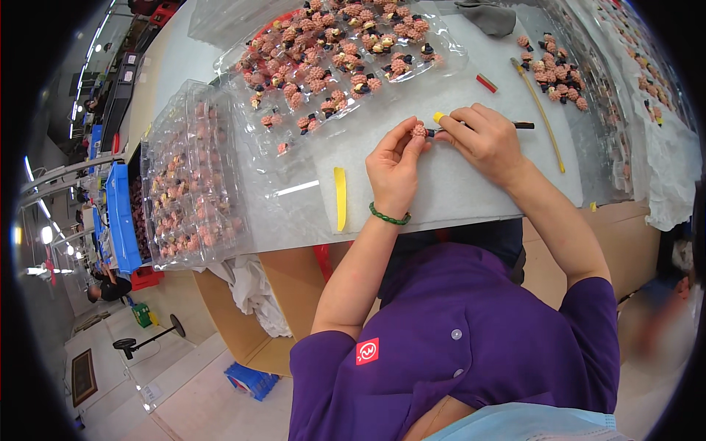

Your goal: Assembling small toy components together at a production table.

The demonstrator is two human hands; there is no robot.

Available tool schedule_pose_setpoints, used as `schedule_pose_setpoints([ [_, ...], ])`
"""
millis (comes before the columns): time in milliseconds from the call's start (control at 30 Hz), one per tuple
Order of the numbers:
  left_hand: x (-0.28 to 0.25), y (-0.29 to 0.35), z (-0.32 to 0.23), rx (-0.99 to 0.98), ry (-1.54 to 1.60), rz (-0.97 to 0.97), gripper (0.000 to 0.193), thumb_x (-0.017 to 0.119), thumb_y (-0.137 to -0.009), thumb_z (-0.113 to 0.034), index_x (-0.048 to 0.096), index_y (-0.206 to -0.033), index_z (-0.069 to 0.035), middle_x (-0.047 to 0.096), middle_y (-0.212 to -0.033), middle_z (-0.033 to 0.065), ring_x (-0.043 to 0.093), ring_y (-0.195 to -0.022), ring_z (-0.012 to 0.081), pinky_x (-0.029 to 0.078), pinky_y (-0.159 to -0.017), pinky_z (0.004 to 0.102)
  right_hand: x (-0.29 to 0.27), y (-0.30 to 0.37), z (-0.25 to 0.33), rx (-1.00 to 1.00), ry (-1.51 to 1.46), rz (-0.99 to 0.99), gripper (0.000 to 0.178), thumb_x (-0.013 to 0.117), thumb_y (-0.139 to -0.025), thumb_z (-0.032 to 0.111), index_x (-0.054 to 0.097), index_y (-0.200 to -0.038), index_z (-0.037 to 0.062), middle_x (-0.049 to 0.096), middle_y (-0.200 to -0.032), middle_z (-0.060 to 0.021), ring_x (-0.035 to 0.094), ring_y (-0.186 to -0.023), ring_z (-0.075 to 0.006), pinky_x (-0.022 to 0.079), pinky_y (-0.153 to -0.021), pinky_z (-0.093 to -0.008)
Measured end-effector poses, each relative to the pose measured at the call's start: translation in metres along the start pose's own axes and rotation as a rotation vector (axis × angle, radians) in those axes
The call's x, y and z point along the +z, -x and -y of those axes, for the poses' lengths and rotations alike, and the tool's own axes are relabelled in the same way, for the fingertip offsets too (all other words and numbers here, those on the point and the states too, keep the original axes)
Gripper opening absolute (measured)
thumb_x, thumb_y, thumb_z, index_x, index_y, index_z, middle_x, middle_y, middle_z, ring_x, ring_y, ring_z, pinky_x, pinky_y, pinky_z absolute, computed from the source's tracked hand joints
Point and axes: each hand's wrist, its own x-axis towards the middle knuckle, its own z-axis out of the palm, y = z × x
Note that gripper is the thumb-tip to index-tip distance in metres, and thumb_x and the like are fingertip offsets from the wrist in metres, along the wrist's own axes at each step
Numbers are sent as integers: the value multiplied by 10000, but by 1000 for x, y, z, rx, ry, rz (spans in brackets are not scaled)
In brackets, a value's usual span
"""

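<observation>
Pinched in the fingertips of my left hand (393,167) is a small figurine (419,131) with bumpy pink hair and a dark lower part. My right hand (487,145) grips a slim black pen-like tool (524,126), whose back end sticks out past the knuckles. Its working end points at the figurine's dark part; whether they touch is too small to tell. Yellow tape (439,117) wraps a fingertip of my right hand. Both hands are above a white padded sheet (448,187) on the table.
Clear plastic trays (195,176) of similar figurines stand left and ahead. A loose pile of figurines (562,77) lies far right. Near it are a thin yellowish stick (544,110), a red-green piece (486,83) and a grey cloth (487,18). A yellow strip (340,198) lies beside my left wrist.
</observation>
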Motion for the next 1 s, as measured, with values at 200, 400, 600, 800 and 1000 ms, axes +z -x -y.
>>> schedule_pose_setpoints([
  [200,-2,0,2,7,-22,9,264,545,-840,36,552,-1103,60,591,-1031,109,589,-909,151,525,-768,263,0,1,0,4,1,-1,264,723,-620,138,632,-854,59,573,-740,-24,534,-603,-171,444,-507,-295],
  [400,-1,-1,2,6,-40,7,260,551,-826,55,567,-1085,57,582,-1031,107,588,-917,156,526,-773,265,0,1,0,6,-4,8,263,721,-619,134,633,-857,62,573,-740,-25,538,-607,-173,446,-505,-295],
  [600,-2,-1,3,15,-53,9,258,554,-822,58,574,-1079,53,579,-1027,100,589,-909,153,526,-768,263,0,1,0,4,6,13,258,716,-623,139,631,-855,64,572,-740,-26,537,-610,-173,446,-506,-296],
  [800,-2,-1,3,29,-63,7,254,560,-812,66,586,-1064,51,584,-1007,94,590,-894,144,517,-768,252,-1,1,1,-3,11,24,244,710,-629,140,627,-847,67,573,-739,-24,533,-610,-172,444,-508,-294],
  [1000,-3,-1,5,29,-61,8,248,566,-804,70,597,-1050,48,588,-999,88,590,-889,139,506,-778,245,-1,2,0,-13,3,35,235,706,-635,133,624,-844,64,581,-743,-23,528,-610,-169,443,-509,-289],
])
